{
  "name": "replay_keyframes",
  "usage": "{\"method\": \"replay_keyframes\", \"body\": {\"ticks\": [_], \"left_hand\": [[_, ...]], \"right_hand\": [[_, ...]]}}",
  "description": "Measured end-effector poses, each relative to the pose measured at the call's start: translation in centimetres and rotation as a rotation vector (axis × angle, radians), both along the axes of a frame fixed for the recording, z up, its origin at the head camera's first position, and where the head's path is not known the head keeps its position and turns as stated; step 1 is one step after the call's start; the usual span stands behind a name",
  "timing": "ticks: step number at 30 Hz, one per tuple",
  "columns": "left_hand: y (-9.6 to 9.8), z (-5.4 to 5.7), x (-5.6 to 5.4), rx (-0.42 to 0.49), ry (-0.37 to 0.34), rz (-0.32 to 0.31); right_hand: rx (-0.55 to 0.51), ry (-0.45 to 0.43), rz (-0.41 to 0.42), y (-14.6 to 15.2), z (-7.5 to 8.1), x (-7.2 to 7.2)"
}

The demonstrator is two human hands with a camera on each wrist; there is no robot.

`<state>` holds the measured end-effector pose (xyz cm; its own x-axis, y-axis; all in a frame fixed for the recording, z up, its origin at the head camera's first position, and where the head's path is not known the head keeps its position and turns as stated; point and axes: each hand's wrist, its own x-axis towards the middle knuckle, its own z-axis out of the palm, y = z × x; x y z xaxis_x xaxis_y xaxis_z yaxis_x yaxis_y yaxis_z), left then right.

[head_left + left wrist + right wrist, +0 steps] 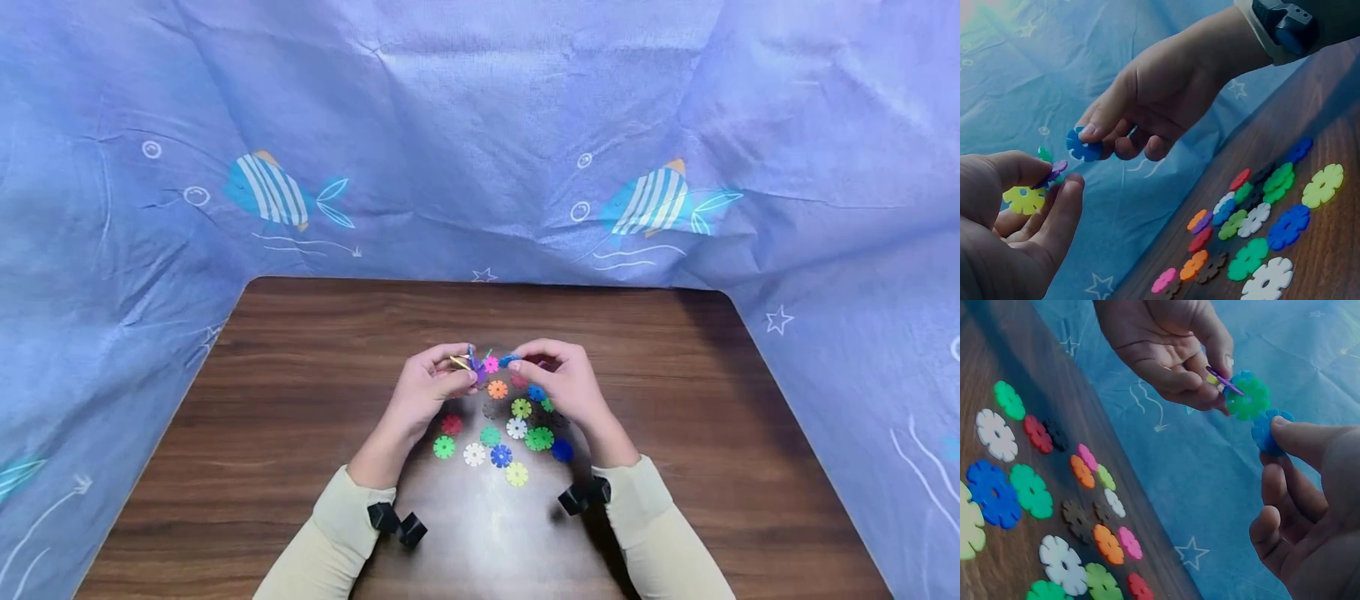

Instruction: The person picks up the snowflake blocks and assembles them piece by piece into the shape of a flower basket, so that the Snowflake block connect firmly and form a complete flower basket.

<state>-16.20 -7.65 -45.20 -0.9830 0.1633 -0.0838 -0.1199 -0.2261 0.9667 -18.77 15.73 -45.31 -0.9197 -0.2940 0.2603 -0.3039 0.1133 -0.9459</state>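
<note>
My left hand [426, 385] pinches a small cluster of joined, notched plastic discs between thumb and fingers. In it I make out a yellow disc [1025, 201], a purple disc [1225, 381] and a green disc [1249, 400], with some blue behind the green. Facing it, my right hand [562, 379] pinches a single blue notched disc [1084, 149] by thumb and fingertips. In the right wrist view that blue disc overlaps the green one's lower edge; whether they touch I cannot tell. Both hands are raised over the table. Fingers partly cover the cluster.
Several loose notched discs lie on the brown wooden table [300, 433] below and between my hands, among them a white disc [475, 454], an orange disc [497, 389] and a yellow disc [517, 474]. Blue fabric [480, 150] printed with fish hangs behind the table.
</note>
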Motion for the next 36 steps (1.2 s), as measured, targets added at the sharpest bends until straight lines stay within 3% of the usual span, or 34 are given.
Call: {"method": "replay_keyframes", "body": {"ticks": [7,16,24,31,33,36], "left_hand": [[0.0,0.1,0.0,-0.007,0.022,-0.022],[0.1,0.1,0.0,-0.017,-0.007,-0.061],[0.5,-0.1,0.2,0.053,-0.036,-0.055],[0.7,-0.2,0.2,0.112,-0.079,-0.064],[0.6,-0.2,0.2,0.094,-0.068,-0.071],[0.4,-0.2,0.2,-0.012,-0.026,-0.096]], "right_hand": [[0.057,0.009,-0.004,-0.5,1.2,0.8],[0.084,0.116,0.000,-1.5,2.9,1.7],[0.068,0.159,-0.016,-1.7,2.1,1.6],[0.099,0.181,-0.057,-1.5,-0.1,0.5],[0.114,0.172,-0.046,-1.3,-0.4,0.3],[0.134,0.147,0.011,-0.9,-0.2,0.3]]}}
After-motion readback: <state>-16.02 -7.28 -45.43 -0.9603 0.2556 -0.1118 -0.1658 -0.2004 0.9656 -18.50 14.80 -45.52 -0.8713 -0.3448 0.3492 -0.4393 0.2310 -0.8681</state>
